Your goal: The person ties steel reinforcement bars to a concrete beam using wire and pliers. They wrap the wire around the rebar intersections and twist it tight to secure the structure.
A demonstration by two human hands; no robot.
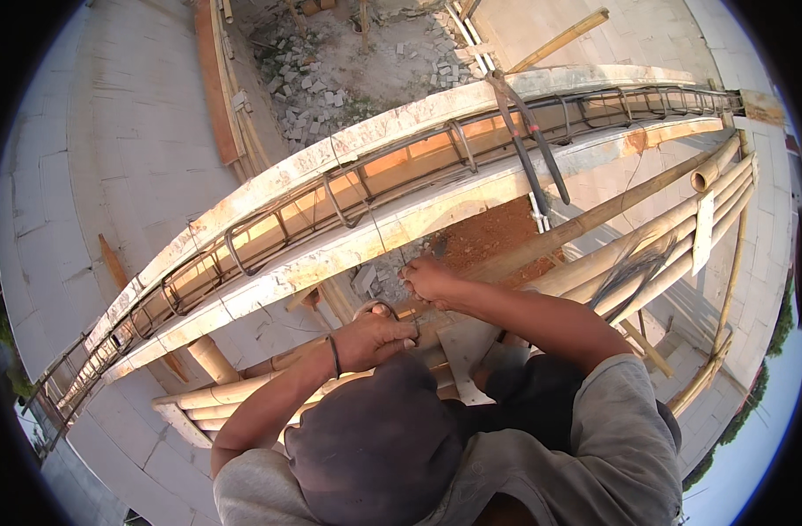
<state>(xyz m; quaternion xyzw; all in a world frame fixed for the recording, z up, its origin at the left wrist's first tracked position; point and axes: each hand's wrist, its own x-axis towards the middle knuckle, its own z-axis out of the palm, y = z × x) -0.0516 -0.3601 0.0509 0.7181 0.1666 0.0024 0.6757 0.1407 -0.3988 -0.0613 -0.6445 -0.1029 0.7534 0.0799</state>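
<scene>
Below the near board [348,241] of a long wooden formwork, my right hand [432,280] is closed in a pinch at the end of a thin wire [379,230] that hangs down over the board. My left hand [370,340], a dark band round its wrist, is a little lower and to the left. Its fingers are curled, with a thin curved wire loop showing beside them; what lies inside the grip is hard to make out. Long-handled pincers [531,145] lie across the formwork to the right, apart from both hands. A steel rebar cage [331,197] runs between the boards.
Bamboo poles [655,232] form a scaffold beneath and right of me, with a bundle of dark wire [631,272] draped over them. Far below are broken rubble [318,96] and reddish soil [489,241]. Pale block walls [138,131] stand around. A bamboo pole [559,39] slants at the back.
</scene>
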